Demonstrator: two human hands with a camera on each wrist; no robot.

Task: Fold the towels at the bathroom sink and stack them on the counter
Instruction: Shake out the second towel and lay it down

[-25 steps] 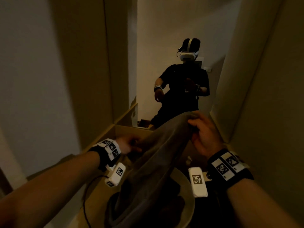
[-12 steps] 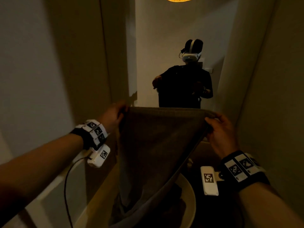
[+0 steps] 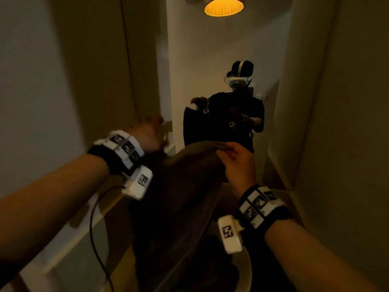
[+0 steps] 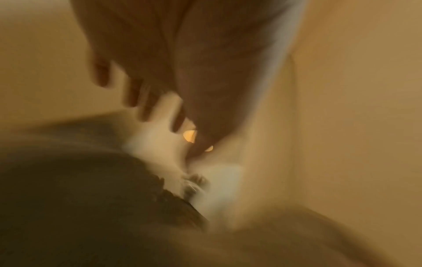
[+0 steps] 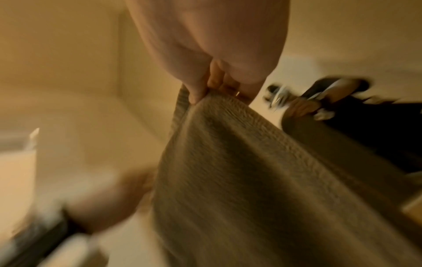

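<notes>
A grey-brown towel (image 3: 185, 186) hangs over the sink basin (image 3: 247, 270). My right hand (image 3: 229, 152) pinches its top edge between thumb and fingers; the right wrist view shows the same right hand (image 5: 205, 90) pinching the ribbed towel (image 5: 239, 171). My left hand (image 3: 147, 133) is blurred, up and to the left of the cloth. In the left wrist view the left hand (image 4: 164, 112) has its fingers (image 4: 137, 94) straight and spread with nothing between them, and the towel (image 4: 80, 198) lies below it. More dark cloth (image 3: 212, 262) lies in the basin.
A mirror (image 3: 221, 91) ahead reflects me. Walls close in on both sides, and a lit lamp (image 3: 223, 6) hangs above. A pale counter ledge (image 3: 69, 256) runs along the left of the basin. A small metal fitting (image 4: 194, 182) sits by the wall.
Half a second ago both hands held the towel stretched wide by its top corners. Now the left hand has let go and moved up and left, and the towel sags from the right hand.
</notes>
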